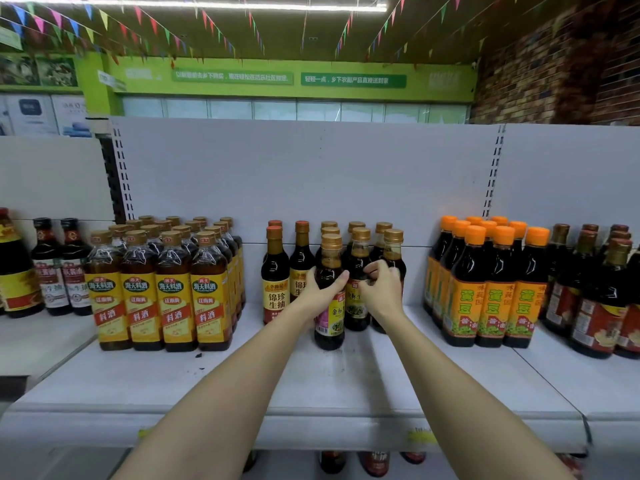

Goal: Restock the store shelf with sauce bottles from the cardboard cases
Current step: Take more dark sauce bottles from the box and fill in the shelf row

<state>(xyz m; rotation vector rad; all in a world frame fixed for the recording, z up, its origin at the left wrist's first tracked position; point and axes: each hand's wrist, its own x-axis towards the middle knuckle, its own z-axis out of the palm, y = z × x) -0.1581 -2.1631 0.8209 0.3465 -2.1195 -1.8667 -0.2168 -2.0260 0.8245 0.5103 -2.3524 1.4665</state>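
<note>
**Both hands on dark sauce bottles at mid-shelf**

Head view: the white shelf (346,382) carries grouped bottles. The left hand (320,289) wraps the front gold-capped sauce bottle (329,313), fingers curled round its shoulder above the purple-and-yellow label; the bottle stands upright on the shelf, ahead of the row behind it. Just beside it, the right hand (381,289) has its fingers curled on the neighbouring bottle (356,303), pinching near the top of its label. The two hands are close together, nearly touching. Left of them stand the yellow-labelled cooking wine bottles (159,306); to the right, the orange-capped bottles (491,306).
</note>
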